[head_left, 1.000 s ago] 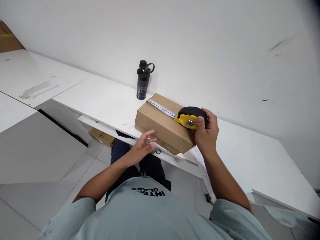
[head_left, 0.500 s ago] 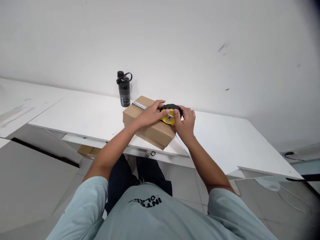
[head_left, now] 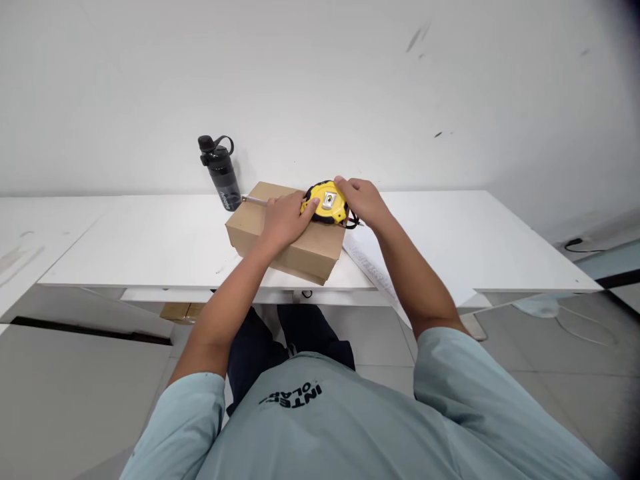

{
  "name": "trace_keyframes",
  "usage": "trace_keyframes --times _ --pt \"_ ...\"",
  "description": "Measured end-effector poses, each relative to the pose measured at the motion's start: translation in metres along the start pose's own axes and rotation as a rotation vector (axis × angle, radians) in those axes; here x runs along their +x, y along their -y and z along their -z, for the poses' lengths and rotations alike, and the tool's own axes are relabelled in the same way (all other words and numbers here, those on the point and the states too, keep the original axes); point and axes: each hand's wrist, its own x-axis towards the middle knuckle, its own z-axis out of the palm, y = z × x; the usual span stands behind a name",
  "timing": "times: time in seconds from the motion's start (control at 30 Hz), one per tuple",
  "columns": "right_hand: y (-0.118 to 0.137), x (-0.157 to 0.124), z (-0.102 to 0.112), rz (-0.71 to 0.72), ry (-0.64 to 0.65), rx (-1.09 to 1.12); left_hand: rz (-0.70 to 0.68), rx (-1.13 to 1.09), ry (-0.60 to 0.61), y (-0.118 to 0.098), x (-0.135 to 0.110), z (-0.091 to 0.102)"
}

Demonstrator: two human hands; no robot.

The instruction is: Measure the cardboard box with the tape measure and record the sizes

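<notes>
A yellow and black tape measure [head_left: 329,201] sits on top of a brown cardboard box [head_left: 300,252], its yellow face turned up toward me. Its blade [head_left: 256,200] runs out to the left across the box top, seen nearly edge-on, with the end at the box's far left edge. My left hand [head_left: 285,219] is closed at the case's left side, thumb on the yellow face and fingers over the blade. At the right end of the case, my right hand [head_left: 365,201] grips it with the thumb on top; its other fingers are partly hidden. A black wrist strap [head_left: 354,221] hangs beside it.
A black shaker bottle [head_left: 220,175] stands behind the box to the left, near the wall. Paper sheets with writing [head_left: 367,257] lie right of the box on the white table [head_left: 150,233]. Below the tabletop at left is another cardboard box [head_left: 181,312].
The tape measure has turned so its yellow face shows, and the blade has tipped from flat to nearly edge-on. My right hand has shifted over the case's right end. The camera view has rotated.
</notes>
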Motion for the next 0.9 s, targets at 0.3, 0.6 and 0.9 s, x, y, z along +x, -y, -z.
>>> trace_keyframes --times 0.3,0.6,0.9 --pt "-0.095 -0.006 0.048 0.04 0.107 -0.226 -0.02 0.058 -0.03 0.0 0.0 -0.002" --pt "-0.191 -0.076 0.064 -0.206 0.338 -0.824 -0.025 0.058 0.0 0.003 0.006 -0.001" --pt "-0.138 -0.04 -0.002 -0.298 0.225 -0.9 -0.07 0.068 -0.01 0.046 0.036 0.0"
